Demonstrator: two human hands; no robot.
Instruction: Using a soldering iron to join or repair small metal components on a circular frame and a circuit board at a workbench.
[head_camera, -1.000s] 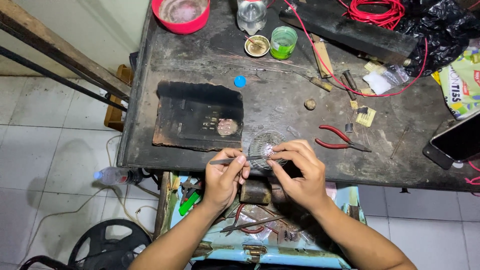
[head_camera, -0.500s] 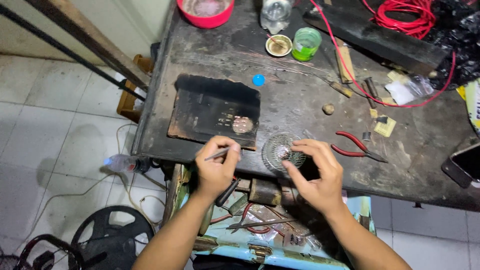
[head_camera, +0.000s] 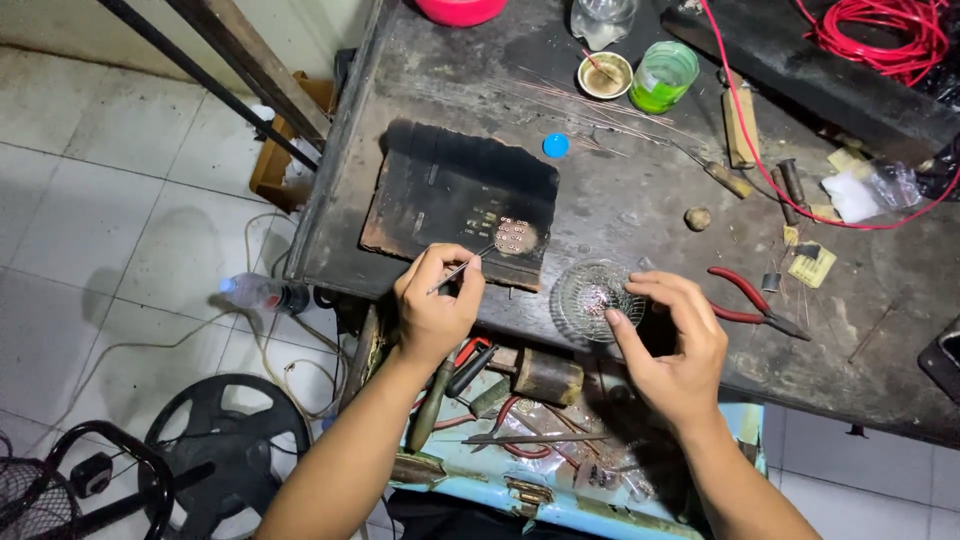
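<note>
Left hand (head_camera: 432, 305): your thumb and forefinger pinch a pair of thin metal tweezers (head_camera: 462, 268), tips aimed at the pale cluster of small round parts (head_camera: 512, 236) on the scorched dark board (head_camera: 455, 200).

Right hand (head_camera: 672, 340): fingers curled and half spread over the small clear glass dish (head_camera: 592, 297), forefinger tip at its rim; whether it grips anything cannot be told. Tiny reddish bits lie inside the dish.

Step in hand, as judged: picking and placing small parts between dish and board, with the dish steadied by your right hand.

Next move calls for: a light, steady pinch and a short, low carry, since the parts are tiny and the board sits just beside the dish.

Nearby on the dark worktable (head_camera: 620, 200): red-handled pliers (head_camera: 752, 302) just right of your right hand; a blue cap (head_camera: 555, 146) beyond the board; a green cup (head_camera: 664, 76) and a small round tin (head_camera: 606, 74) farther back; red wire (head_camera: 880, 30) at the far corner.

Below the table edge: an open pale-blue toolbox (head_camera: 520, 450) with hand tools.
</note>
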